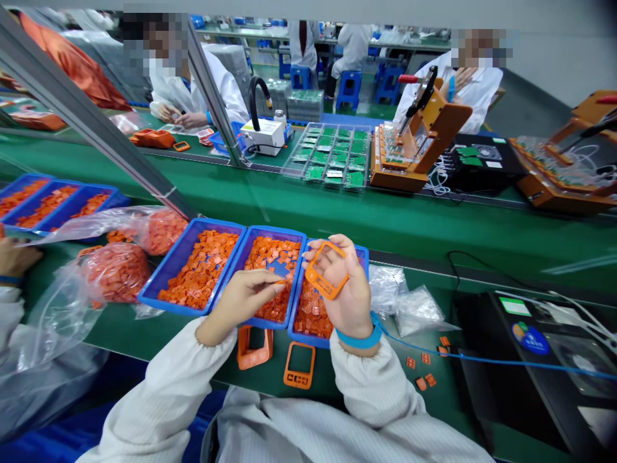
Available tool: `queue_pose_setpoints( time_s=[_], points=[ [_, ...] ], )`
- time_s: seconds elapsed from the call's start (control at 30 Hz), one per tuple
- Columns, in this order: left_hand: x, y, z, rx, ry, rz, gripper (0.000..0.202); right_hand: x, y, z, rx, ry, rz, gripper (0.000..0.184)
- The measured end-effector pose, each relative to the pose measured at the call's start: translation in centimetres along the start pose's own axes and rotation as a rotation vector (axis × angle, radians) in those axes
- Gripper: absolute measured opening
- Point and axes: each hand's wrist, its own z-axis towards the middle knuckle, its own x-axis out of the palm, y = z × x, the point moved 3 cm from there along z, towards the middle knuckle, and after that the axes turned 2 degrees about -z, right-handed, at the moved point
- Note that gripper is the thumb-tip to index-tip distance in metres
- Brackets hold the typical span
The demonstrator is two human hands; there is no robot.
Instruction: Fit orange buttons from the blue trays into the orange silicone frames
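Orange plastic frame (326, 270) gripped in R hand (354, 292), thumb and fingers closed on its edges, above R-most tray. L hand (245, 299) closed to a pinch over middle tray; cannot tell if it holds a part.

Blue trays (202, 225), qty 3, side by side, filled w/ small orange parts (200, 270). Orange frames (299, 365), qty 2, lie on green bench (120, 341) just below trays. Loose orange parts (421, 366), approx. 6, lie R of trays, near clear poly bags (414, 308), qty 2. Bags of orange parts (118, 273), qty 2, at L.

Blue wrist strap (359, 337) on R wrist; cord runs R past black unit (520, 347), labels unreadable. Across belt: clear tray of green PCBs (332, 154), orange fixtures (436, 125), qty 2. Co-worker's hand (14, 257) at far L, by 3 more blue trays (48, 206).
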Motion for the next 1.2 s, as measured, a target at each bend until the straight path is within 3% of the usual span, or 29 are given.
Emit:
queue_pose_setpoints(
  time_s=[0.13,0.27,0.43,0.6,0.73,0.9,0.97,1.13,1.2],
  points=[
    [0.8,-3.1,-0.2,0.019,-0.080,-0.197,0.013,0.5,-0.3,-0.1,-0.057,0.000,0.057,0.038],
    [1.7,-4.8,-0.1,0.005,-0.086,-0.304,0.015,0.9,-0.5,-0.3,-0.148,0.011,0.024,0.038],
    [3.1,-5.5,0.6,-0.054,-0.083,-0.532,0.021,1.2,-0.9,-0.9,-0.334,-0.065,-0.141,0.036],
    [4.7,-6.5,0.8,-0.145,-0.192,-0.842,0.030,1.2,-0.9,-1.6,-0.480,-0.089,-0.208,0.014],
    [5.8,-7.1,0.8,-0.253,-0.264,-1.059,0.034,1.5,-1.0,-2.1,-0.486,-0.057,-0.225,0.013],
    [6.6,-7.0,0.7,-0.317,-0.326,-1.153,0.036,2.0,-1.4,-2.5,-0.513,-0.088,-0.238,0.017],
    [6.7,-6.9,0.8,-0.335,-0.319,-1.201,0.035,1.9,-1.6,-2.5,-0.536,-0.079,-0.233,0.017],
    [6.5,-7.3,1.1,-0.343,-0.121,-1.212,0.029,1.4,-1.9,-2.6,-0.582,-0.026,-0.265,0.017],
    [6.2,-7.3,1.2,-0.341,-0.094,-1.192,0.028,1.3,-1.9,-2.6,-0.566,-0.039,-0.301,0.020]
  ],
)
